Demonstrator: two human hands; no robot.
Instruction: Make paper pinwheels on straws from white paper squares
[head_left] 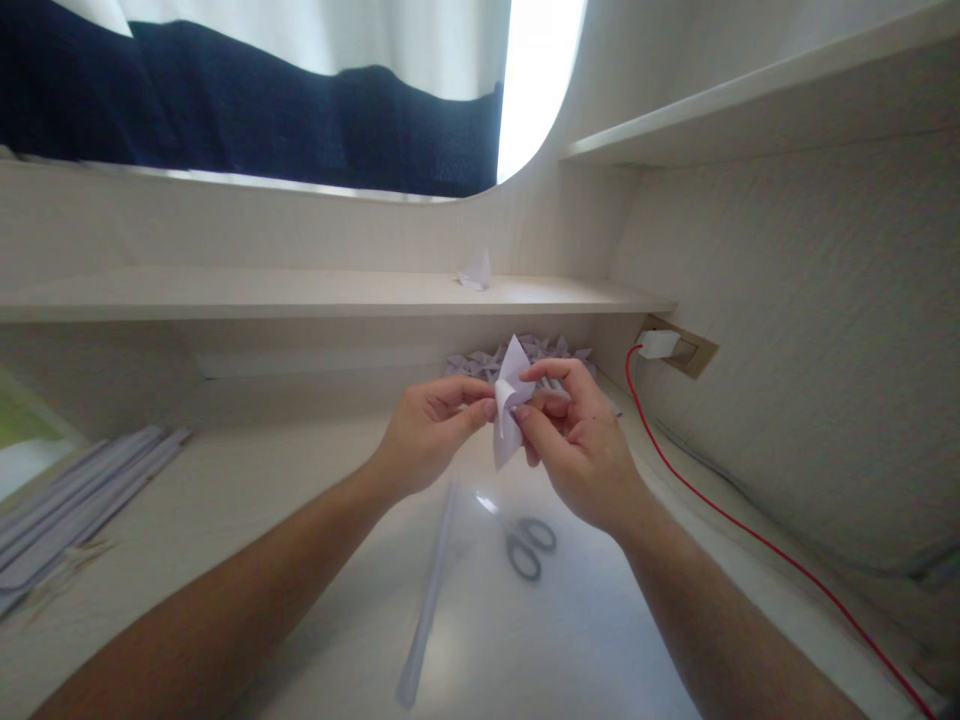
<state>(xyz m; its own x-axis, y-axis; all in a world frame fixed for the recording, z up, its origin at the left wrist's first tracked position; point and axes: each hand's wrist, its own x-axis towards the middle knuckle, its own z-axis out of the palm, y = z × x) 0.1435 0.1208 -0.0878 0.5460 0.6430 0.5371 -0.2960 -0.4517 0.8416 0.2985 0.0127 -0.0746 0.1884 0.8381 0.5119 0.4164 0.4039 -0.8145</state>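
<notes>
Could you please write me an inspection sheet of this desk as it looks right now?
Surface: pale desk, glare in the middle.
Job's things: folded white paper piece, held up above the desk between both hands.
Clutter: grey-handled scissors and a long paper strip lying below the hands; stack of sheets at far left; pile of folded paper pieces at the back; one more folded piece on the shelf.
Grippers: left hand and right hand both pinch the paper piece.
Cables: red cable runs from the white plug in the wall socket.
Surroundings: shelves, a curtain and dark fabric above.
</notes>
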